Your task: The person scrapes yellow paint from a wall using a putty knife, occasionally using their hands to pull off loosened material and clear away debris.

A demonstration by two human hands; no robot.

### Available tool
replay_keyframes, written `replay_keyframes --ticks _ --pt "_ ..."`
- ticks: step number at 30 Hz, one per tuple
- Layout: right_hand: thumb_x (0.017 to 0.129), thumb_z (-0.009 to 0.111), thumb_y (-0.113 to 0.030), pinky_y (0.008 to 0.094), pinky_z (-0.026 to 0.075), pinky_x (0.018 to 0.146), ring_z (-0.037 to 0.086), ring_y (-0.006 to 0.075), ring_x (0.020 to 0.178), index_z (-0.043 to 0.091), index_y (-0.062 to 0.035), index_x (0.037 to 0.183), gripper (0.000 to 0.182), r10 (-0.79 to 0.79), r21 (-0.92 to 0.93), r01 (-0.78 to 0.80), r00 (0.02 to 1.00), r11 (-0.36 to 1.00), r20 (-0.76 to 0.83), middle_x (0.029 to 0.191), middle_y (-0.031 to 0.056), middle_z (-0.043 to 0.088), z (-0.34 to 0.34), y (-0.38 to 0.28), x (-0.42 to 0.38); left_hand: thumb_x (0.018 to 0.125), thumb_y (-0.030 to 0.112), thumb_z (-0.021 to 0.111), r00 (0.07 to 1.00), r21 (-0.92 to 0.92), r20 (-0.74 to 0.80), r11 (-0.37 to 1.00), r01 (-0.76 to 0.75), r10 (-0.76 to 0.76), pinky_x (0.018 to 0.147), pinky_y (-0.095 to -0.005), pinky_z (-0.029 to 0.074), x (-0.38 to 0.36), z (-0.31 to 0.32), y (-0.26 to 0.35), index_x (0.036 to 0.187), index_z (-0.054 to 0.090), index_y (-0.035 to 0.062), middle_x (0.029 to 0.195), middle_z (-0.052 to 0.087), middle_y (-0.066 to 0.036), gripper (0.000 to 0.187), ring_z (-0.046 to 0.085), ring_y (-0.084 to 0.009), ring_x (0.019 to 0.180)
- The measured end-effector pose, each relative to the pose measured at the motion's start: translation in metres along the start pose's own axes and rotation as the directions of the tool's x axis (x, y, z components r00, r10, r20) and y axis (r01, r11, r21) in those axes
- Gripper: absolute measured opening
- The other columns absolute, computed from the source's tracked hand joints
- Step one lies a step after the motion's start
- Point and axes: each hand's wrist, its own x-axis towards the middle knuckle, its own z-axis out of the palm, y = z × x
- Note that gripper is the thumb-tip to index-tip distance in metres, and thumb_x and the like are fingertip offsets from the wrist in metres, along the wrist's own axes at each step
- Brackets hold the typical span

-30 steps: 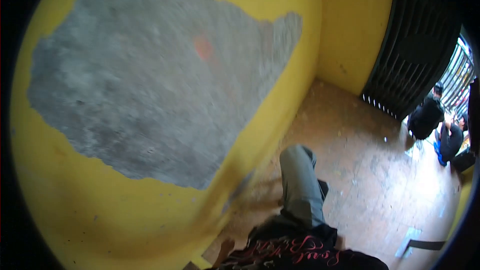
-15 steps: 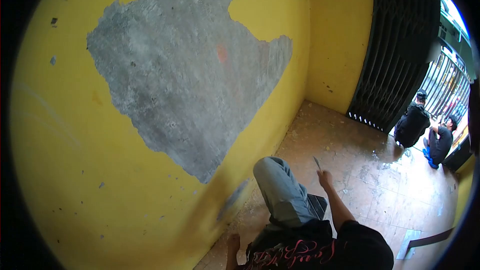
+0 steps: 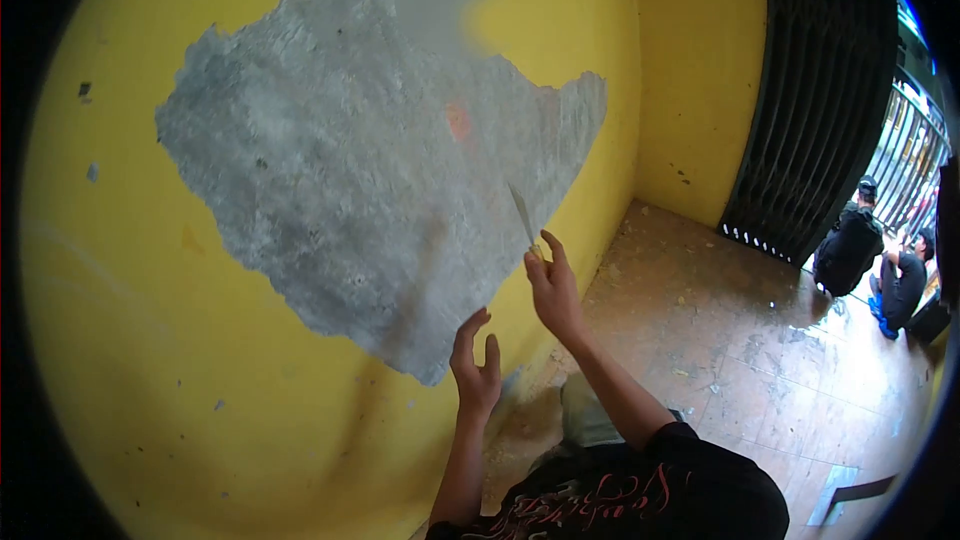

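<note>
In my right hand (image 3: 554, 285) is a thin pointed blade (image 3: 521, 212) with a short pale handle, its tip pointing up in front of the wall. My left hand (image 3: 476, 365) is raised lower and to the left, fingers apart and holding nothing, near the lower edge of a large grey bare patch (image 3: 330, 150). Yellow paint (image 3: 110, 210) with a ragged edge surrounds the patch. Whether the blade touches the wall cannot be told.
A dark folding gate (image 3: 815, 90) stands at the right. Beyond it two people in dark clothes (image 3: 848, 248) crouch by a bright railing (image 3: 912, 155). Flakes lie on the brown tiled floor (image 3: 690, 290). A dark bar (image 3: 865, 489) is at the lower right.
Both hands have risen from low beside the body to the front of the wall. The blade came up with the right hand, and the left hand's fingers have spread. The view has shifted slightly.
</note>
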Motion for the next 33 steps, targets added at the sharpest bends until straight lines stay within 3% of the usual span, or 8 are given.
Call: replay_keyframes --ticks 5,10,17,20,23,26,28,33 --pt "0.099 0.047 -0.021 0.0253 0.04 0.054 0.047 0.008 0.061 0.047 0.0016 0.125 0.035 0.017 0.559 -0.172 0.962 0.811 0.272 0.083 0.0003 0.058 0.039 -0.039 0.067 0.094 0.022 0.051 0.92 -0.041 -0.204 0.936 -0.349 0.334 0.104 -0.0441 0.035 0.113 0.032 0.018 0.126 0.047 -0.0011 0.135 0.046 -0.021 0.04 0.045 -0.033 0.126" --pt "0.099 0.047 -0.023 0.023 0.044 0.06 0.055 0.0095 0.069 0.047 0.0041 0.122 0.035 -0.109 0.623 -0.101 0.951 0.776 0.29 0.086 0.0067 0.063 0.061 -0.062 0.134 0.093 0.029 0.053 0.836 0.025 -0.286 0.875 -0.483 0.469 0.102 -0.0457 0.037 0.206 0.044 0.019 0.128 0.044 0.0013 0.139 0.04 -0.023 0.045 0.044 -0.033 0.127" --pt "0.101 0.045 -0.026 0.0225 0.047 0.068 0.059 0.0086 0.081 0.05 0.0014 0.113 0.03 -0.233 0.624 -0.13 0.853 0.77 0.466 0.085 0.0044 0.062 0.066 -0.082 0.196 0.094 0.006 0.04 0.631 0.328 -0.252 0.678 -0.658 0.734 0.098 -0.0497 0.043 0.29 0.035 0.033 0.109 0.057 0.0009 0.125 0.054 -0.022 0.024 0.051 -0.0384 0.119" --pt "0.101 0.047 -0.026 0.0228 0.046 0.067 0.058 0.0076 0.079 0.056 0.0013 0.1 0.029 -0.293 0.492 0.01 0.814 0.871 0.502 0.08 0.005 0.062 0.062 -0.089 0.219 0.089 -0.002 0.037 0.507 0.345 -0.252 0.566 -0.748 0.824 0.095 -0.0544 0.046 0.312 0.034 0.044 0.1 0.057 0.0014 0.104 0.064 -0.019 0.022 0.064 -0.0387 0.1" --pt "0.093 0.058 -0.022 0.0337 0.045 0.057 0.059 0.024 0.064 0.06 0.0033 0.087 0.026 -0.386 0.377 0.234 0.83 0.896 0.402 0.062 0.0131 0.059 0.053 -0.098 0.232 0.087 -0.003 0.037 0.419 0.249 -0.327 0.505 -0.826 0.847 0.082 -0.0497 0.055 0.325 0.037 0.051 0.089 0.052 0.002 0.088 0.062 -0.014 0.016 0.068 -0.0325 0.082" --pt "0.083 0.067 -0.021 0.0359 0.043 0.059 0.054 0.0293 0.066 0.059 -0.0001 0.087 0.023 -0.62 0.207 0.584 0.745 0.785 0.247 0.069 0.0132 0.056 0.051 -0.102 0.242 0.089 -0.001 0.036 0.374 0.233 -0.453 0.513 -0.826 0.809 0.057 -0.0368 0.056 0.337 0.037 0.071 0.084 0.046 0.0045 0.071 0.05 -0.007 0.012 0.061 -0.0214 0.059" --pt "0.075 0.071 -0.018 0.0374 0.041 0.066 0.052 0.0291 0.073 0.057 -0.0032 0.087 0.023 -0.822 0.448 0.715 0.564 0.536 0.083 0.08 0.0126 0.054 0.054 -0.109 0.249 0.091 0.003 0.036 0.311 0.206 -0.557 0.491 -0.847 0.77 0.041 -0.0253 0.043 0.344 0.031 0.087 0.086 0.044 0.0062 0.066 0.041 -0.004 0.01 0.043 -0.0139 0.047" --pt "0.084 0.061 -0.023 0.0322 0.044 0.07 0.053 0.0256 0.083 0.061 -0.0029 0.09 0.021 -0.933 0.376 0.875 0.353 0.306 -0.062 0.088 0.0111 0.055 0.062 -0.128 0.263 0.088 0.009 0.039 0.299 -0.073 -0.471 0.301 -0.951 0.83 0.043 -0.0263 0.038 0.354 0.021 0.105 0.092 0.047 0.0049 0.066 0.041 -0.005 0.01 0.038 -0.0135 0.05"
